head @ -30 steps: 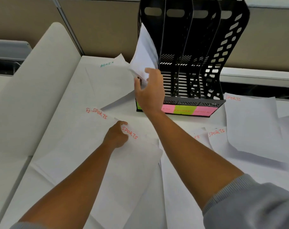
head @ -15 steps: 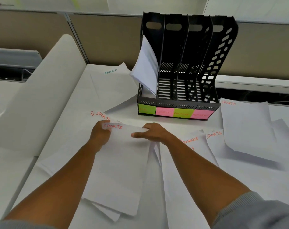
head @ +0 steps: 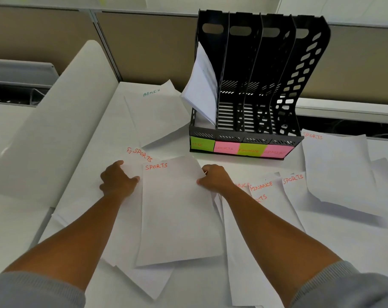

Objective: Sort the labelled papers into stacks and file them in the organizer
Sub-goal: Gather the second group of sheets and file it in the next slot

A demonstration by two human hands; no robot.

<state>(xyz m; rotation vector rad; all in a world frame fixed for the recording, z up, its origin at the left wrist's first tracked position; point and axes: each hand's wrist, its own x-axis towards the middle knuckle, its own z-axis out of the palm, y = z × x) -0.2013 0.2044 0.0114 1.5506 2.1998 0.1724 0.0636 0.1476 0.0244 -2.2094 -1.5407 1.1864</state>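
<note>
A white sheet marked SPORTS (head: 177,210) lies on top of other sheets in front of me. My left hand (head: 117,182) grips its left edge and my right hand (head: 215,177) grips its right edge. Another SPORTS sheet (head: 139,154) peeks out beneath it at the upper left. The black four-slot organizer (head: 250,134) stands behind, with green and pink labels on its base. A bundle of papers (head: 202,90) leans in its leftmost slot. The other slots look empty.
An ADMIN sheet (head: 153,112) lies left of the organizer. FINANCE sheets (head: 264,196) and more SPORTS sheets (head: 337,170) are spread to the right. A large curled white sheet (head: 55,121) rises at the left. A partition wall runs behind the desk.
My right hand let go of the bundle in the leftmost slot and came down to the SPORTS sheet. Both hands now hold that sheet by its edges and have turned it square.
</note>
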